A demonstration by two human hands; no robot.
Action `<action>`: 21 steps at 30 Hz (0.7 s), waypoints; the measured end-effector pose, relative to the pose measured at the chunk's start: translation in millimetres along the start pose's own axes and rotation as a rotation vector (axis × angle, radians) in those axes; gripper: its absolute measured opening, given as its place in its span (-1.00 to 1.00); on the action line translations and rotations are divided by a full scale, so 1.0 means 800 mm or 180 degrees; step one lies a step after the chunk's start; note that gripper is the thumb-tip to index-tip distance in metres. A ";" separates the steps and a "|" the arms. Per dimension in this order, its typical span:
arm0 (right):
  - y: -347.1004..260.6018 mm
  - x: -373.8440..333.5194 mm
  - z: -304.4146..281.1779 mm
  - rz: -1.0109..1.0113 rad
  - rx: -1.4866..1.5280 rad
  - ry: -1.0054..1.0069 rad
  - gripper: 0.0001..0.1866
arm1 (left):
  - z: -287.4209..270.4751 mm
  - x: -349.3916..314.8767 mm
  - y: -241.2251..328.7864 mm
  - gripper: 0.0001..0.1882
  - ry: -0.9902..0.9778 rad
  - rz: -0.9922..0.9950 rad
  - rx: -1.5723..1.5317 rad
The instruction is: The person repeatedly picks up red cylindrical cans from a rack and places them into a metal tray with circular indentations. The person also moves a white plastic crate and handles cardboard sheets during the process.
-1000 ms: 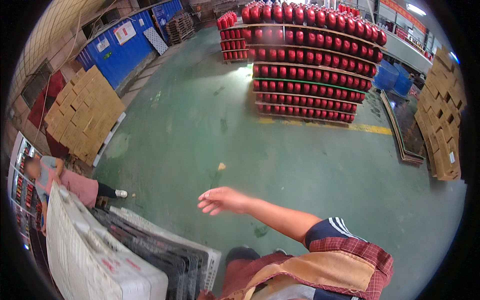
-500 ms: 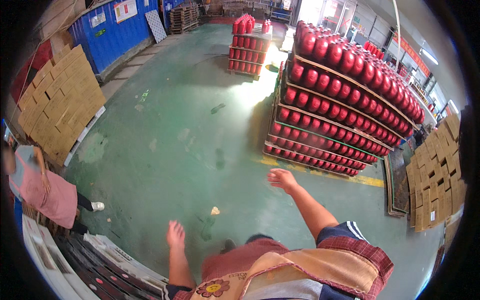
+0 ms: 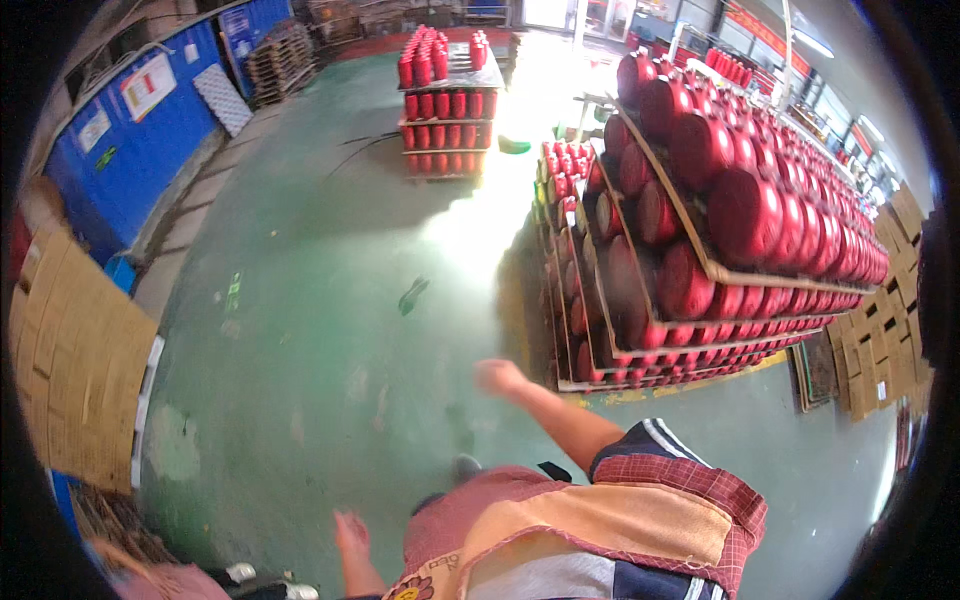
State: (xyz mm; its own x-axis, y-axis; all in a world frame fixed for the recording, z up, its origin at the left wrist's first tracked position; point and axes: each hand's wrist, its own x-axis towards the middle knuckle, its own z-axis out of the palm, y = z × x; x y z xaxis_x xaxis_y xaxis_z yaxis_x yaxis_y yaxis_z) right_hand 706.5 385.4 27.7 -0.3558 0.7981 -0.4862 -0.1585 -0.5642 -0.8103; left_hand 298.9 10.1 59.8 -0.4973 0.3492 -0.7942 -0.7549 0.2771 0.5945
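Note:
My right hand (image 3: 502, 378) hangs in front of me over the green floor, apart from anything, its fingers smeared by motion. It is nearest to a large stack of shiny red cylinders with rounded shoulders (image 3: 745, 215), layered between thin boards. Lower down on the left, my left hand (image 3: 350, 532) is also blurred and touches nothing. No object shows in either hand. I wear a checked red and tan apron (image 3: 600, 510).
Ahead stands a smaller stack of red cylinders (image 3: 450, 105). Stacked cardboard cartons (image 3: 85, 360) are at the left, with more cartons (image 3: 870, 350) at far right. A blue wall (image 3: 130, 150) runs along the left. Part of another person (image 3: 170, 580) shows at lower left.
I have moved forward: the large red stack looks bigger and nearer, and the other person has slid toward the lower edge. Both hands have swung, still holding nothing visible.

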 end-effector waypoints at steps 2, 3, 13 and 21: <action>-0.072 0.054 0.063 0.0232 -0.1018 -0.0003 -0.63 | -0.003 0.020 -0.019 -0.55 0.0169 -0.0209 -0.0123; -0.113 0.084 0.088 0.0146 -0.1025 -0.0209 -0.63 | 0.015 0.040 -0.022 -0.57 0.0184 -0.0356 -0.0050; -0.370 0.446 0.037 -0.0046 -0.1348 0.0310 -0.64 | 0.426 0.383 0.204 -0.78 0.0147 -0.0672 0.0506; -0.538 0.537 -0.084 -0.0050 -0.0771 0.1545 -0.70 | 1.066 0.559 0.625 -0.74 -0.1728 0.1407 0.1405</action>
State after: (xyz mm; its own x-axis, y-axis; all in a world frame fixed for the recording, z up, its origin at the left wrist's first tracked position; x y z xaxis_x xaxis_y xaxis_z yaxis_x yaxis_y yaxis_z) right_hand 683.5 985.4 145.9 0.1205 0.8442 -0.5223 0.0769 -0.5325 -0.8430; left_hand 64.1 1067.9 109.2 -0.3476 0.8609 -0.3714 -0.2445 0.2992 0.9223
